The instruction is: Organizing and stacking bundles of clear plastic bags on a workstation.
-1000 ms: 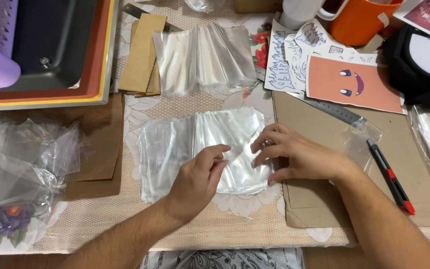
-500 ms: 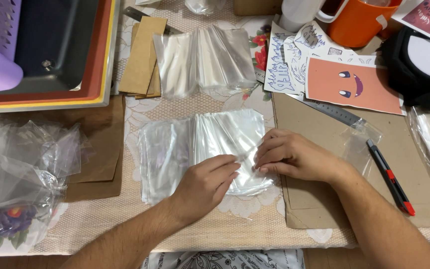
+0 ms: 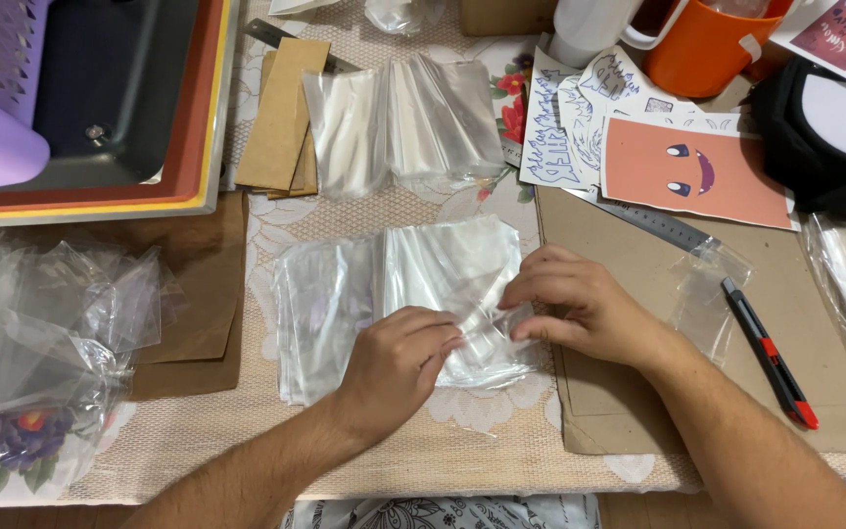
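Note:
A stack of clear plastic sleeves lies on the lace tablecloth in front of me. My left hand rests on its lower right part, fingers curled and pressing on the top sleeve. My right hand sits at the stack's right edge, with thumb and fingers pinching the same sleeve. The fingertips of both hands nearly meet over the plastic. A second pile of clear sleeves lies farther back.
Crumpled clear bags sit at the left. Brown card strips, a metal ruler, a red-and-black utility knife, printed stickers, an orange mug, stacked trays and a brown cardboard sheet surround the work spot.
My left hand has slid right and down along the stack toward my right hand. The fingers of both hands have closed on the top sleeve.

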